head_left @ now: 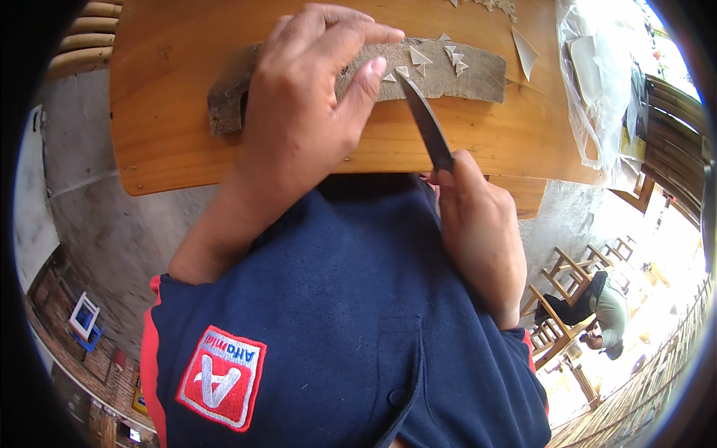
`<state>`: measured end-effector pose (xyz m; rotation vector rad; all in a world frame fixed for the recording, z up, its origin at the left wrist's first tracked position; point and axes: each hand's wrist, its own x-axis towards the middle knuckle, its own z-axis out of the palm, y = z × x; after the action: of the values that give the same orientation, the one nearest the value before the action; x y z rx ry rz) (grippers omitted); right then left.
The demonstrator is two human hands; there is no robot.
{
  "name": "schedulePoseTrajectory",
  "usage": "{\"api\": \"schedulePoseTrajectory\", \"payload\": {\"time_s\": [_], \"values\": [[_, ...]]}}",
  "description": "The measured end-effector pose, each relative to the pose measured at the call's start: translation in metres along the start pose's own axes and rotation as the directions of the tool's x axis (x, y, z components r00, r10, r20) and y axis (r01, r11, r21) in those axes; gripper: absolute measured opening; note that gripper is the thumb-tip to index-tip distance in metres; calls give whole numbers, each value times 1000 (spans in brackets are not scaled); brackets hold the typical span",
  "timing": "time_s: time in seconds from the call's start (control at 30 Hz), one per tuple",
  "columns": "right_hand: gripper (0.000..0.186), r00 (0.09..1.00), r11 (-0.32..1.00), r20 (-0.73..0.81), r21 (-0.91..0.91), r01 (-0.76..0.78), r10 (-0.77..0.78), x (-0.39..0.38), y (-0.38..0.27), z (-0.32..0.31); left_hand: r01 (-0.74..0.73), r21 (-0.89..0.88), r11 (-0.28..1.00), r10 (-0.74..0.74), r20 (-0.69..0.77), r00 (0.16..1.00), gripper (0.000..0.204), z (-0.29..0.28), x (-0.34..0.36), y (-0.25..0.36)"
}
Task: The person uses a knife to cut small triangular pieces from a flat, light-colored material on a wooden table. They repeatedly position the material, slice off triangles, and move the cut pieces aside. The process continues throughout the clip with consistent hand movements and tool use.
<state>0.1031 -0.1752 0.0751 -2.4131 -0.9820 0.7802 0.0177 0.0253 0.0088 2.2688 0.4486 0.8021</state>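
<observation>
A weathered wooden plank (482, 75) lies across the table, with several small pale triangular pieces (420, 57) on its top. My left hand (302, 82) hovers over the plank's left part, its thumb and forefinger apart and nothing visible between them; its other fingers are partly hidden. In my right hand (482, 224) is a knife (428, 123), gripped by its handle, which the fingers mostly cover. The dark blade points up and left, and its tip is at a small pale piece (402, 72) near the middle of the plank.
The wooden table (179, 149) ends just in front of my body. A larger pale curved sheet (525, 54) lies right of the plank, and more scraps (497, 6) sit at the far edge. Clear plastic bags (590, 89) hang at the right. Another person (611, 313) bends near wooden stools (565, 276).
</observation>
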Motion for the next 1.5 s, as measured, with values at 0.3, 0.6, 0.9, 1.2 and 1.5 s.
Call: {"api": "schedulePoseTrajectory", "payload": {"time_s": [0.3, 0.6, 0.9, 1.2, 1.5], "values": [[12, 991, 996, 106, -36, 81, -77, 12, 2, 3, 96, 75, 993, -112, 257, 960, 19, -5, 31, 16], [14, 990, 994, 91, -1, 107, -107, 14, 22, 3, 130, 158, 979, -176, 330, 927, 16, 20, 45, 10], [17, 997, 995, -79, -97, -23, 15, 24, 33, -14, 434, -56, 899, -416, 197, 888, 25, -6, 40, 11], [16, 992, 1000, -128, -7, -22, 21, 27, 32, -17, 122, 249, 961, -124, -7, 992, 11, 23, 6, 9], [12, 997, 1000, -73, -21, -9, 7, 24, 21, -12, 97, 279, 955, -101, -3, 995, 14, 24, -1, 11]]}}
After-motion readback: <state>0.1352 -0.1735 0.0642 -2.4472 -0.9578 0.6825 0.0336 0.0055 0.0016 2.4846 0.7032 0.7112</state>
